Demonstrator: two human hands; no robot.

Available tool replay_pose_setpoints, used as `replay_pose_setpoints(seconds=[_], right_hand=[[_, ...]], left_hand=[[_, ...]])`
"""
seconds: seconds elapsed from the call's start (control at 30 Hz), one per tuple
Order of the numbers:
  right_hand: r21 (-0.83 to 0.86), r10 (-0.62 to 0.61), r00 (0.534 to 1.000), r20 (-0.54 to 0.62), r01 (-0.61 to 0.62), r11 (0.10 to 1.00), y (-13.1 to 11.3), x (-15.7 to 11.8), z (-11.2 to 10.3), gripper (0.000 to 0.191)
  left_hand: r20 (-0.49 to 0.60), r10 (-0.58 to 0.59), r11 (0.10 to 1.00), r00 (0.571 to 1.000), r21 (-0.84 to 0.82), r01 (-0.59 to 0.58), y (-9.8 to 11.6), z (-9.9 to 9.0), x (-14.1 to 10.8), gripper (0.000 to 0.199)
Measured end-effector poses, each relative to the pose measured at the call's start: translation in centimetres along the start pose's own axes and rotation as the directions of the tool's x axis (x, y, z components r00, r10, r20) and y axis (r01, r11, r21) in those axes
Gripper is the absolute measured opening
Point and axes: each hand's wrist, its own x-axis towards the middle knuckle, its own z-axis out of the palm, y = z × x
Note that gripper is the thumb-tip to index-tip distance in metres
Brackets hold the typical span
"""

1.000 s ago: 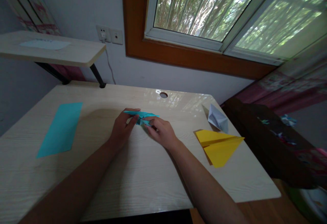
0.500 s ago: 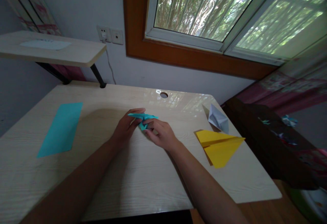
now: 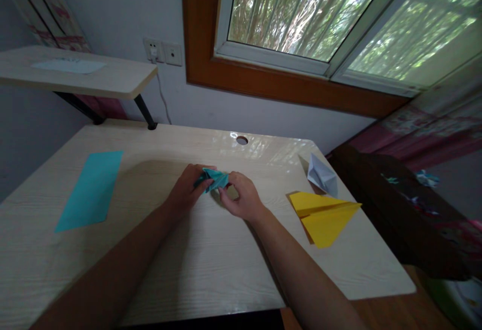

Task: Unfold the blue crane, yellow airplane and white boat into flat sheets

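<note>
Turquoise sheet [image 3: 90, 192]: is lying flat on the desk [image 3: 211, 269], well left of the grip
Left hand [image 3: 187, 185]: is pinching the left end of the folded turquoise paper [image 3: 217, 179] between thumb and fingers
Folded turquoise paper, handling: is probably weighing almost nothing; is likely springing back a little at its layers, yet creasing or tearing easily; is hardly seeming slippery
Folded turquoise paper, hold: the layered middle is looking stiffest, so a light pinch is suiting it; thin tips are likely bending
Folded turquoise paper, look: is showing pointed, angled flaps, some lighter, some shaded; is sitting between both hands; whether it is touching the desk, I cannot tell
Right hand [image 3: 241, 194]: is holding the right end with thumb and fingertips
</note>
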Motion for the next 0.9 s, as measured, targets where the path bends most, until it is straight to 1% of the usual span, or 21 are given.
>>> replay_pose_setpoints(seconds=[0.1,0.27,0.5,0.67,0.73,0.8,0.9], right_hand=[[0.019,-0.005,1.000,0.002,0.005,1.000,-0.15,0.12,-0.06,0.012],[0.064,0.008,1.000,-0.016,-0.007,0.998,-0.24,0.20,-0.12,0.016],[0.080,0.006,1.000,-0.024,-0.004,0.997,0.00,0.02,-0.17,0.019],[0.074,-0.015,1.000,-0.015,0.016,0.997,0.12,-0.06,-0.32,0.023],[0.066,-0.024,1.000,-0.005,0.024,0.998,0.08,-0.06,-0.34,0.024],[0.053,-0.036,0.999,0.016,0.035,0.998,-0.01,-0.02,-0.34,0.024],[0.036,-0.058,0.997,0.054,0.056,0.998,-0.23,0.08,-0.32,0.025]], left_hand=[[0.025,0.038,0.998,0.999,0.056,-0.039,0.21,-0.24,0.26,0.025],[-0.041,0.024,0.998,0.999,0.062,-0.022,0.03,-0.41,0.51,0.026],[-0.069,-0.044,0.998,0.997,0.037,0.047,-0.32,-0.80,0.63,0.036],[-0.110,-0.052,0.997,0.993,0.047,0.058,-0.02,-1.01,0.72,0.033],[-0.140,-0.078,0.995,0.987,0.044,0.085,-0.01,-0.93,0.67,0.033],[-0.170,-0.127,0.990,0.977,0.037,0.135,-0.01,-0.86,0.63,0.032],[-0.174,-0.202,0.979,0.964,0.002,0.206,0.10,-0.85,0.63,0.030]])
